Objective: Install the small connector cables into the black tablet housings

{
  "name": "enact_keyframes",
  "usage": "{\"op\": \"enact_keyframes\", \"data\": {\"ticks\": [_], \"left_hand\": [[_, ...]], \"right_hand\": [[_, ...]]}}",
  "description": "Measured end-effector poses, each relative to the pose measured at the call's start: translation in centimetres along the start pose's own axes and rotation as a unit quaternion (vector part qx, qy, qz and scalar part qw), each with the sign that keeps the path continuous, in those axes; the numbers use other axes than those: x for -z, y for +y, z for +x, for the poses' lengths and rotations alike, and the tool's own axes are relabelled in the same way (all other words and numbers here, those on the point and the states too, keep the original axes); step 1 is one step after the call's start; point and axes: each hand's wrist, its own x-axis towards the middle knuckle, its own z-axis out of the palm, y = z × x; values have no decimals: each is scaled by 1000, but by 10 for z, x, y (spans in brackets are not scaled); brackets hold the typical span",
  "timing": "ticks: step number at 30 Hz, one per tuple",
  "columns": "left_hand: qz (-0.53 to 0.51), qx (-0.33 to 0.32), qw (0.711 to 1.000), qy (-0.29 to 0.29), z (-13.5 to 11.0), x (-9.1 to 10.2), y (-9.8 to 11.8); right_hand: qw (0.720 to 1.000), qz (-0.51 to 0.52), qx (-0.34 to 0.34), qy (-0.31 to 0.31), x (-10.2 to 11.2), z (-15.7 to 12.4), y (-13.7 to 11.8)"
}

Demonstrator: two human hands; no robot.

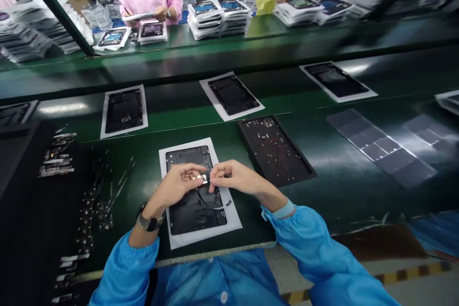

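Observation:
A black tablet back cover (pixel 197 220) lies on a white sheet (pixel 232 222) in front of me. Just above it, my left hand (pixel 179 184) pinches a small circuit board (pixel 202 179) between thumb and fingers. A thin flat cable (pixel 211 207) curves below the board, across the cover to its right edge. My right hand (pixel 234 178) is closed in a pinch at the board's right end; what its fingertips hold is too small to make out.
A black tray (pixel 278 153) with small parts lies to the right. Clear plastic sheets (pixel 382 146) lie farther right. At left, a dark foam block (pixel 28 220) and several small boards (pixel 59 155) stand close by. More covers (pixel 234 94) line the belt; two co-workers sit across.

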Motion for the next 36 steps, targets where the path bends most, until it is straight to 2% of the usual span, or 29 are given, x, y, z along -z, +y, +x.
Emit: {"op": "enact_keyframes", "data": {"ticks": [4,12,36], "left_hand": [[32,-12,999,-18,0,0,-4],[62,-9,997,-55,1,4,-1],[51,5,998,-44,-2,0,-3]], "right_hand": [[998,41,-28,-26,-2,8,12],[997,40,-39,-57,1,9,20],[998,-11,-25,-59,-1,4,19]]}}
